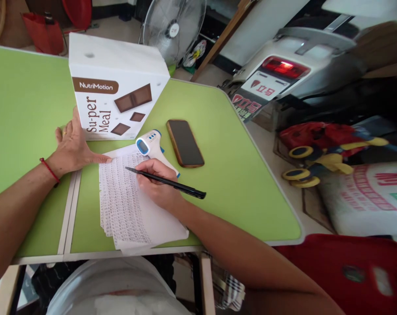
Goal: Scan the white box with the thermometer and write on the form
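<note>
My right hand point(159, 183) is closed around a black pen point(175, 183), its tip just over the written lines. Under that hand lies a stack of paper sheets point(129, 205) covered in rows of small handwriting. My left hand point(74, 146) is spread flat on the table, its thumb at the sheets' top left corner and its fingers beside the lower left edge of a white NutriMotion box point(119, 78); some fingertips are hidden behind the box. A white and blue infrared thermometer point(151, 143) lies at the sheets' top right, partly behind my right hand.
A phone in a brown case point(186, 143) lies on the green folding table point(244, 197), right of the thermometer. Beyond the table stand a fan point(173, 30) and a white scooter point(270, 78). To the right are a red stool point(342, 271) and a printed sack point(372, 197).
</note>
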A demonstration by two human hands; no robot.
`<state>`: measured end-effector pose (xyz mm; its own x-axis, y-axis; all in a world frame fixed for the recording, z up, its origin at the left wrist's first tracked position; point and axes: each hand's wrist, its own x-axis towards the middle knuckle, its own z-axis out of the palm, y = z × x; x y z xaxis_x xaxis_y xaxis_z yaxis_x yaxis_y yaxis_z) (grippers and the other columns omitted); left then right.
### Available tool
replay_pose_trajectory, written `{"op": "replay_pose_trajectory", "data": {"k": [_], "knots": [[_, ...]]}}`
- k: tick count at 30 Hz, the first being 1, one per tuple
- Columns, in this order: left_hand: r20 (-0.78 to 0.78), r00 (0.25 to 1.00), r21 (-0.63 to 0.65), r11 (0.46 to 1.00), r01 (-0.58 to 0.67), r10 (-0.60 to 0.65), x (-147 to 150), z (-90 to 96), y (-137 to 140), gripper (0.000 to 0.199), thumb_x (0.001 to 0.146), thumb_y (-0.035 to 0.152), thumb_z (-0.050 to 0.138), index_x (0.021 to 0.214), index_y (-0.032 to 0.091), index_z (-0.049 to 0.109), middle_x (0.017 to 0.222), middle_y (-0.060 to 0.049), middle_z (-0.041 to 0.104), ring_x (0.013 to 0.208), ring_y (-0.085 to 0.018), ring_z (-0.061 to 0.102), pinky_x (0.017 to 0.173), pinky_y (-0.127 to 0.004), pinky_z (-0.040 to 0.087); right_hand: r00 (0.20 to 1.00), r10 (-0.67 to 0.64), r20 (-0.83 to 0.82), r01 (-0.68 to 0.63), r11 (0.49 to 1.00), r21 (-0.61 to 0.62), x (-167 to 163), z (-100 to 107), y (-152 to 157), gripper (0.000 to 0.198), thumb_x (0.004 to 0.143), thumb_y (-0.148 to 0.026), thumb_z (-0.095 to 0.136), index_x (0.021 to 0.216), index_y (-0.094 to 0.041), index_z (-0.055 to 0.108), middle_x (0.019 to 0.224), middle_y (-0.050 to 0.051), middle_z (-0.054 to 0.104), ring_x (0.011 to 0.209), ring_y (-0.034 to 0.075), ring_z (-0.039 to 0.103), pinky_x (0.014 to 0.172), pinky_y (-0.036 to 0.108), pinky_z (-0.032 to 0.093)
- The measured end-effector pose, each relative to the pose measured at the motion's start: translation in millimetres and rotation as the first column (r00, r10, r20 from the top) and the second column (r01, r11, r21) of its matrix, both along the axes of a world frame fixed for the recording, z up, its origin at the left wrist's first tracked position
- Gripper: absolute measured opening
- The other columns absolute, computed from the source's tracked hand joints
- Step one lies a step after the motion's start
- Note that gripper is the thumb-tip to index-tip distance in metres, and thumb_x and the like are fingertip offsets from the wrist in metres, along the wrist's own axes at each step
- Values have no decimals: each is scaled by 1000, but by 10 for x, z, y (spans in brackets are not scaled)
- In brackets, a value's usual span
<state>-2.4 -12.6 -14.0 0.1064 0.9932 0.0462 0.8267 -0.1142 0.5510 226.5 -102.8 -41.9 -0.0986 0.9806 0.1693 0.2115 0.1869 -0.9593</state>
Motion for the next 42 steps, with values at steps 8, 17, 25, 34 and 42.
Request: {"op": "replay_pose_trajectory", "data": {"k": [8,17,25,34,42], "knots": [[50,999,17,1000,5,-6,-8,-20,-2,156,15,80,91,144,15,32,151,-29,38,139,-52,34,119,-68,11,998,-18,65,17,1000,19,6,-11,35,10,79,-34,62,79,-24,63,69,-2,66,59,12,55,57,29,48],[15,1000,-21,1000,9,-9,11,31,-19,147,27,61,100,147,15,29,153,-29,37,142,-51,33,120,-68,11,992,23,121,-30,998,55,-6,-5,33,9,82,-31,60,80,-23,63,70,-2,65,62,13,56,61,31,49],[-5,1000,-44,999,-19,19,50,78,-44,147,30,53,101,148,9,26,152,-31,36,141,-52,34,121,-64,11,989,32,146,-41,997,65,11,-22,27,7,82,-29,58,80,-23,62,69,-2,63,62,13,55,60,30,47],[-184,982,-81,995,-50,34,79,96,-53,143,41,48,100,152,8,19,156,-27,35,146,-41,34,124,-54,14,994,-27,104,13,992,129,-6,-16,35,7,82,-26,58,78,-22,61,65,-3,61,56,11,51,55,27,45],[-194,980,-94,994,-58,39,91,116,-63,144,42,49,99,154,5,19,156,-27,36,146,-41,35,124,-51,15,995,-10,97,-1,994,113,7,-39,37,6,81,-27,58,77,-22,60,64,-3,61,55,11,50,53,26,44]]}}
